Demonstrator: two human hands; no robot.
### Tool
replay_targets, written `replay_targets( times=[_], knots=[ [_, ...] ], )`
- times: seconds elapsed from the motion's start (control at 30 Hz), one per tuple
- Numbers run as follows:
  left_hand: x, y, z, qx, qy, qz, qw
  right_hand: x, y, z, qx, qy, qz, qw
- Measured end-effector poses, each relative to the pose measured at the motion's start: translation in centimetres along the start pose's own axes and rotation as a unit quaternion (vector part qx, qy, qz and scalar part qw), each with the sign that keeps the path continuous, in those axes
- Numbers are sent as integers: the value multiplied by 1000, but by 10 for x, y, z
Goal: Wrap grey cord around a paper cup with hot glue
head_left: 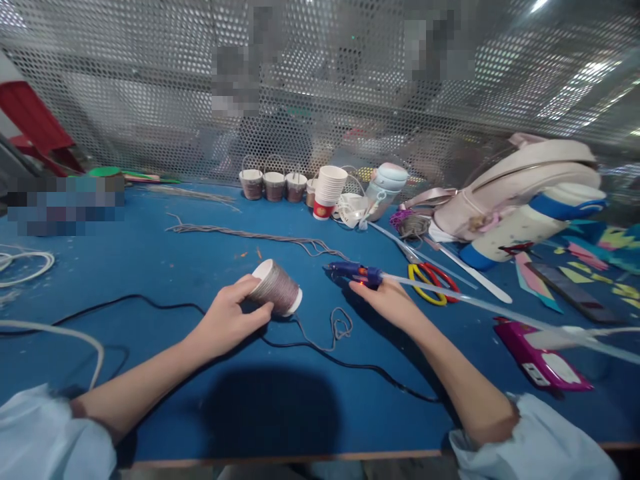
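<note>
In my left hand point(237, 312) is a paper cup point(277, 287), tilted on its side, its white mouth toward my fingers. Greyish-mauve cord winds round most of its wall, leaving a white band at the base. A loose tail of grey cord point(341, 327) trails from the cup onto the blue table. My right hand point(387, 301) is closed round a blue hot glue gun point(356, 272) with a small red light; its nozzle points left toward the cup, apart from it. A long translucent glue stick point(480, 303) runs out of the gun's back to the right.
Several cord-wrapped cups with handles point(274, 187) and a stack of paper cups point(330, 190) line the mesh wall. Scissors point(434, 283), a bottle point(520, 233), a pink bag point(515, 177) and a magenta device point(543, 360) lie right. A black cable point(345, 364) crosses the table.
</note>
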State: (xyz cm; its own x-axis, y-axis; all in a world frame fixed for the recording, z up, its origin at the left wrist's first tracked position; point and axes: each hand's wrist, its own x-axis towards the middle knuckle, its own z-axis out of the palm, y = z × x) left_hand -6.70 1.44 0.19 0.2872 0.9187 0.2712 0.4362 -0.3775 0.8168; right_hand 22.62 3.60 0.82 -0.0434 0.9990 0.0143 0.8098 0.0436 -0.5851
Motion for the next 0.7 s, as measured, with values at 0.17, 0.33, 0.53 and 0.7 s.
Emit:
replay_targets(
  times=[0.17, 0.33, 0.53, 0.7],
  knots=[
    [0, 3, -2, 1, -1, -2, 1000, 2, 4, 6, -8, -23, -14, 1000],
    [0, 5, -2, -1, 5, -11, 1000, -8, 3, -8, -16, -38, -18, 999],
    [0, 6, -1, -11, 26, -23, 999, -56, -7, -38, -183, 46, 40, 981],
    [-2, 9, -1, -11, 16, -24, 1000, -78, -57, -21, 39, -53, -60, 996]
  ],
)
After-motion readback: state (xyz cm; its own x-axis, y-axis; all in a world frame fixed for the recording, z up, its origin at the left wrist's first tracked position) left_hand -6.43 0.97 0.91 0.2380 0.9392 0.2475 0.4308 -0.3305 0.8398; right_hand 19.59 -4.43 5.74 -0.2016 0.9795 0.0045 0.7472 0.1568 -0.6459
